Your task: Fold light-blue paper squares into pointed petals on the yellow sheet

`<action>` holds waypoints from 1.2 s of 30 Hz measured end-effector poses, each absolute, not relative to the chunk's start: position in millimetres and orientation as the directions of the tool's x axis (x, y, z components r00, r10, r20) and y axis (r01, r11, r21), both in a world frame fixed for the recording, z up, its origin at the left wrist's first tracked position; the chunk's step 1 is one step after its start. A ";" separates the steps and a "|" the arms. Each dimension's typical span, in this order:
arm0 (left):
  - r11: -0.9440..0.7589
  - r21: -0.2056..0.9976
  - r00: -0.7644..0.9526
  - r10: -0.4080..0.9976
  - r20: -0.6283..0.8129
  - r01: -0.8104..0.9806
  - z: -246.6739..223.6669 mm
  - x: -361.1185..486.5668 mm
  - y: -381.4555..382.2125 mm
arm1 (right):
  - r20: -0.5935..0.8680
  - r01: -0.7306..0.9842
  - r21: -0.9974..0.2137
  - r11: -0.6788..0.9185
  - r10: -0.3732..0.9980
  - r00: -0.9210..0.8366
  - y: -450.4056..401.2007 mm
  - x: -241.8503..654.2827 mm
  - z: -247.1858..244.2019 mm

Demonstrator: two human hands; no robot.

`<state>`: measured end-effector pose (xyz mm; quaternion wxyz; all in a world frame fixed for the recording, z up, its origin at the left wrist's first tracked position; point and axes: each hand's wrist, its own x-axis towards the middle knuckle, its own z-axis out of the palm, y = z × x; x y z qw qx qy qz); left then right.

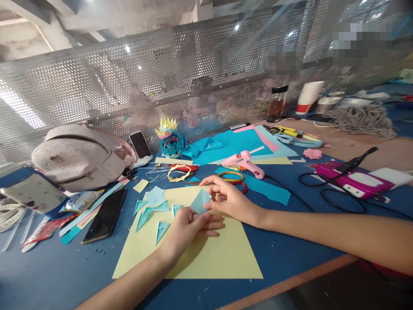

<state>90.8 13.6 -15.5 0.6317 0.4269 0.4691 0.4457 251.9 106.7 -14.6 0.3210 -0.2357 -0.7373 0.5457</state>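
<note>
Between my two hands a small light-blue paper piece [200,201] is held above a large yellow sheet [222,258]. My left hand [190,224] pinches its lower edge between thumb and fingers. The fingertips of my right hand [226,197] close on its right side. Left of my hands, several folded light-blue triangles [162,231] lie on the yellow sheet, beside a flat light-blue piece [155,196].
Beyond the sheet lie scissors [230,175], a pink glue gun [243,162] and blue paper [232,145]. A paper crown-like model [172,140] stands behind. At left are a phone [106,214] and backpack [80,157]; at right, a magenta power strip [358,180].
</note>
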 end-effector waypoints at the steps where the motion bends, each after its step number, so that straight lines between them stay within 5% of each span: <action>1: 0.248 0.956 0.165 0.961 -0.223 -0.154 -15.1 90.6 13.1 | 0.209 0.000 -0.959 0.284 0.707 -0.676 107.6 251.6 -14.5; 17: 0.296 0.952 0.256 0.929 -0.268 -0.077 -8.6 87.9 13.0 | 0.103 0.036 -0.984 0.175 0.720 -0.687 114.3 250.2 -20.1; 36: 0.260 0.947 0.161 0.959 -0.231 -0.189 -6.0 89.9 8.7 | 0.111 0.011 -0.988 0.155 0.754 -0.648 108.8 252.8 -8.9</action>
